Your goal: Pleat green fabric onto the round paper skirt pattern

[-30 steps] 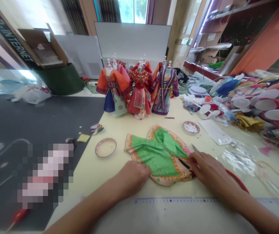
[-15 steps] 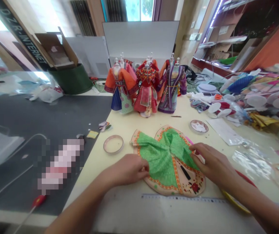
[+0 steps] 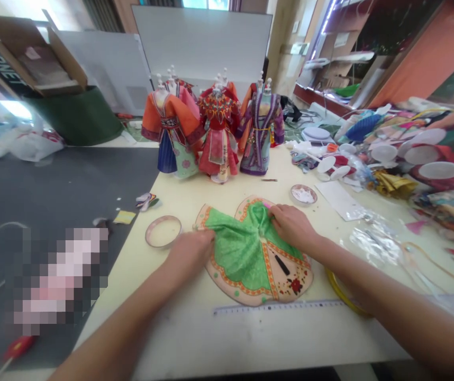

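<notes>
A long see-through ruler is laid near the front edge of the bench. Just past it, a doll's robe is spread flat in the middle of the frame. Its soft green cloth is bunched into folds, and its round, pale skirt is edged with an orange band. A thin black strip lies on the pale part. The left hand is laid on the left side of the green cloth, with its fingertips hidden. The right hand is set at the top of the robe, with its fingers bent close together on the folds; any pinch cannot be told. A yellow ring is partly hidden under the right arm. Round dishes and sit on either side. Farther off, three bright dolls' gowns stand on stands. A blurred patch at lower left cannot be made out.
</notes>
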Motion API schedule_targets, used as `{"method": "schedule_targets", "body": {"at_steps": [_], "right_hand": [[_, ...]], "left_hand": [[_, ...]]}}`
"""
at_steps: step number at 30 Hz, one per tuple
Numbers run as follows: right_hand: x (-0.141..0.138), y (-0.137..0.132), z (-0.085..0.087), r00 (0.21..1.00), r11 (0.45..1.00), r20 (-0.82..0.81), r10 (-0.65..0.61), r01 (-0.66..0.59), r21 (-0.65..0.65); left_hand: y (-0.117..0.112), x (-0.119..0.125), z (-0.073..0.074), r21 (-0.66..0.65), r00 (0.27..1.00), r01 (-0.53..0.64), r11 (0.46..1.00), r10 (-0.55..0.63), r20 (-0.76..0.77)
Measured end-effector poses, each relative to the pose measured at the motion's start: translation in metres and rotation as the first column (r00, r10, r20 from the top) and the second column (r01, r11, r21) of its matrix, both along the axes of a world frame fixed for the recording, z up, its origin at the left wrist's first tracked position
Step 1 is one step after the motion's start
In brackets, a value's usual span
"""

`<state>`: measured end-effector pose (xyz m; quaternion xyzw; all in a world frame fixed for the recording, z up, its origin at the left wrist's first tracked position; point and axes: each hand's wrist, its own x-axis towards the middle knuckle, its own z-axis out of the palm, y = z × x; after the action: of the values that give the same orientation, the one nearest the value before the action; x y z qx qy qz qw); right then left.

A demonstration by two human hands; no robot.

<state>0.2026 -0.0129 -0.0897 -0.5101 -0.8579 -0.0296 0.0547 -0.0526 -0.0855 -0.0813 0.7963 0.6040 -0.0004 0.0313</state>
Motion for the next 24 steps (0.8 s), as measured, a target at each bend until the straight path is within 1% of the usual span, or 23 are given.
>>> {"method": "schedule_targets", "body": {"at_steps": [4, 6, 7, 8, 9, 10, 12, 14, 17, 19, 21, 23, 24], "right_hand": [[0.0, 0.006, -0.004, 0.996, 0.996, -0.042, -0.074, 0.076, 0.046], [0.002, 0.005, -0.003, 0.993, 0.992, -0.06, -0.099, 0.103, 0.073], [0.004, 0.004, -0.002, 0.993, 0.991, -0.067, -0.102, 0.107, 0.084], [0.006, 0.001, -0.001, 0.992, 0.99, -0.075, -0.099, 0.106, 0.094], [0.008, -0.002, 0.001, 0.992, 0.99, -0.083, -0.092, 0.101, 0.102], [0.011, -0.007, 0.003, 0.992, 0.99, -0.093, -0.082, 0.092, 0.108], [0.019, -0.018, 0.008, 0.992, 0.99, -0.112, -0.064, 0.078, 0.121], [0.028, -0.031, 0.013, 0.987, 0.989, -0.152, -0.044, 0.064, 0.132], [0.043, -0.053, 0.021, 0.957, 0.993, -0.289, -0.013, 0.045, 0.105], [0.05, -0.068, 0.024, 0.931, 0.997, -0.362, -0.04, 0.061, 0.048], [0.056, -0.08, 0.024, 0.918, 0.994, -0.383, -0.098, 0.106, -0.001], [0.06, -0.089, 0.021, 0.911, 0.992, -0.396, -0.114, 0.125, 0.002], [0.063, -0.092, 0.018, 0.91, 0.993, -0.403, -0.098, 0.116, 0.021]], "left_hand": [[0.005, -0.008, 0.003, 0.116, 0.993, -0.112, 0.987, 0.114, -0.01], [0.006, -0.009, 0.005, 0.193, 0.979, -0.203, 0.96, 0.203, 0.023], [0.007, -0.009, 0.005, 0.182, 0.966, -0.256, 0.949, 0.243, 0.091], [0.008, -0.008, 0.005, 0.132, 0.946, -0.293, 0.947, 0.267, 0.187], [0.008, -0.007, 0.005, 0.058, 0.914, -0.307, 0.95, 0.276, 0.298], [0.008, -0.006, 0.004, -0.018, 0.871, -0.295, 0.955, 0.277, 0.406], [0.006, -0.003, 0.002, -0.142, 0.776, -0.232, 0.962, 0.272, 0.57], [0.002, 0.001, 0.0, -0.225, 0.693, -0.159, 0.961, 0.271, 0.668], [-0.006, 0.01, -0.003, -0.347, 0.587, -0.005, 0.938, 0.284, 0.758], [-0.013, 0.017, -0.006, -0.402, 0.543, 0.128, 0.907, 0.275, 0.793], [-0.021, 0.023, -0.01, -0.392, 0.522, 0.264, 0.882, 0.211, 0.826], [-0.031, 0.029, -0.014, -0.321, 0.514, 0.387, 0.864, 0.087, 0.853], [-0.037, 0.032, -0.016, -0.282, 0.516, 0.436, 0.855, 0.019, 0.856]]}}
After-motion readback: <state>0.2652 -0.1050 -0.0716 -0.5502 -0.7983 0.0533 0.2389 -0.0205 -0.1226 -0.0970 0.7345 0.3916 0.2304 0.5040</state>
